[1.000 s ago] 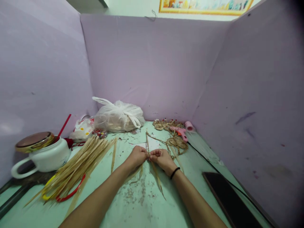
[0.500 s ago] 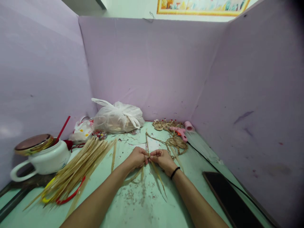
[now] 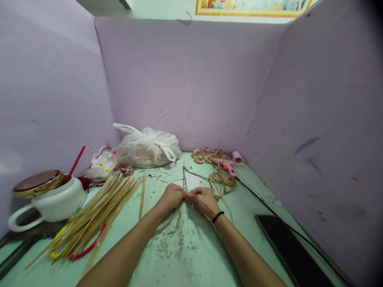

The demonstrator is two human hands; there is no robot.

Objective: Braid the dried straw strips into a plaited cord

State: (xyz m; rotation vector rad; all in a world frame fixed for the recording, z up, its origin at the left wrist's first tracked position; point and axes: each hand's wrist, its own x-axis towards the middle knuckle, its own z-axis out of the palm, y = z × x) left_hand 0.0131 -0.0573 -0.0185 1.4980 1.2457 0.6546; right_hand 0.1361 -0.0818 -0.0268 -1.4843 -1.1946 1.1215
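So, scuffed pale-green table boxed in by lilac panels. Dead centre of the frame, left hand and right hand are both curled tight, pinching the straw braid.

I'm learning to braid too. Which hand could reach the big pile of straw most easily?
Probably the left hand. The straw pile lies on its side of the table, beside the left forearm. The right hand sits farther off, and both pinch the braid between them.
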